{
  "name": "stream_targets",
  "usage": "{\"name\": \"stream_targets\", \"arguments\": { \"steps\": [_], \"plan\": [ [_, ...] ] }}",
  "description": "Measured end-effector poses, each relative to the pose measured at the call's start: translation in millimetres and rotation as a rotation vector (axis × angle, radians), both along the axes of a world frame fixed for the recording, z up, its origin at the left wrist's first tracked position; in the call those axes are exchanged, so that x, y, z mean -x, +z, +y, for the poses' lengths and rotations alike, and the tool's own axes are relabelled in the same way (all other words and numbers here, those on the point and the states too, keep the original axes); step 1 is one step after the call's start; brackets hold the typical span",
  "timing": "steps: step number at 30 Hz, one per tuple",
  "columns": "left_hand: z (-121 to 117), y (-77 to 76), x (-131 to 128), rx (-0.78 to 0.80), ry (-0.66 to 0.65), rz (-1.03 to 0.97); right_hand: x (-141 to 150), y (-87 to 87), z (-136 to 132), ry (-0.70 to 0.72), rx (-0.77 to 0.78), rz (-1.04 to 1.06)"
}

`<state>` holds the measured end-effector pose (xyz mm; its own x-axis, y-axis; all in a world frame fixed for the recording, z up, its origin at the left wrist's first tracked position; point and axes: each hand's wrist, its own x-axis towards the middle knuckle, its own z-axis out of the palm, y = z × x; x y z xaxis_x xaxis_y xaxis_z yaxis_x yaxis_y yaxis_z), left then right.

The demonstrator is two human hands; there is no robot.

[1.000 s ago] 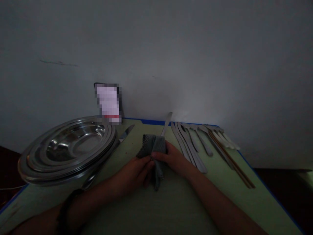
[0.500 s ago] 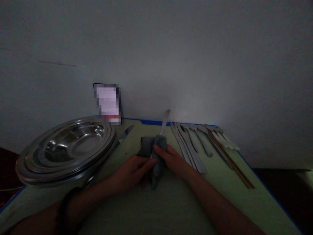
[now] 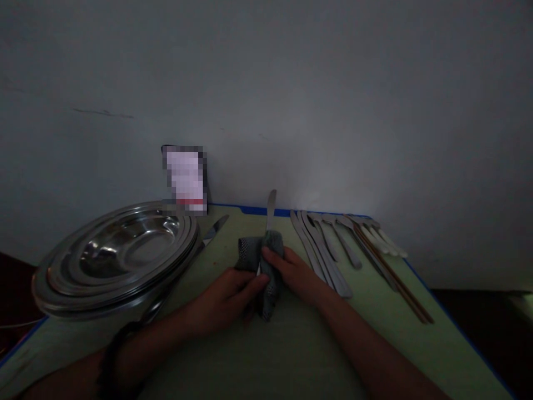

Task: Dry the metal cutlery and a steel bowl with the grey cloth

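Your left grip (image 3: 229,294) is closed around the lower end of the knife (image 3: 271,210), thumb laid along it, with the handle mostly hidden by your fingers. Your right grip (image 3: 296,275) is pinched on the cloth (image 3: 250,253), which you have folded about the middle of the knife, thumb pressed on top. You are holding both at the centre of the frame, a little below the middle, above the counter (image 3: 308,361).

Your knife points away from you, toward the wall (image 3: 333,100). Its long axis stands nearly vertical in the picture, tip uppermost and leaning slightly right; the tip shows against the wall, above the counter's blue far edge. What you can see of the blade is slim, plain silver-grey and rounded at the end, dull in the dim light. Below the cloth's left fold you get only a pale sliver of metal between your hands. Your cloth looks grey with a fine checked pattern, one corner spread left and a tail hanging below.

At the left of the frame you have a stack of metal plates (image 3: 52,289), with a second knife (image 3: 214,226) lying just beside it, its blade aimed to the upper right. Right of your hands lie silver cutlery (image 3: 320,255) and brown chopsticks (image 3: 400,283), slanting toward the lower right.
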<state>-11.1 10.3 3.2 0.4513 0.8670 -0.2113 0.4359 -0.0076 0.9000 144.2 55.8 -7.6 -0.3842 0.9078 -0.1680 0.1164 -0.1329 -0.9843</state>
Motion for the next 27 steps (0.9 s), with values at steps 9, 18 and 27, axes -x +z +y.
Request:
{"name": "stream_targets", "arguments": {
  "steps": [9, 18, 27],
  "plan": [
    [2, -5.6, -2, 0.018, 0.049, 0.043, 3, -6.6, 2, -0.032, -0.036, 0.101],
    [-4, 4.4, 0, -0.073, -0.079, 0.017, 8, -23.8, 9, -0.188, 0.218, 0.482],
    [1, 2.3, -3, -0.235, -0.145, 0.257, 10, -27.5, 6, -0.298, 0.079, 0.385]
  ]
}}
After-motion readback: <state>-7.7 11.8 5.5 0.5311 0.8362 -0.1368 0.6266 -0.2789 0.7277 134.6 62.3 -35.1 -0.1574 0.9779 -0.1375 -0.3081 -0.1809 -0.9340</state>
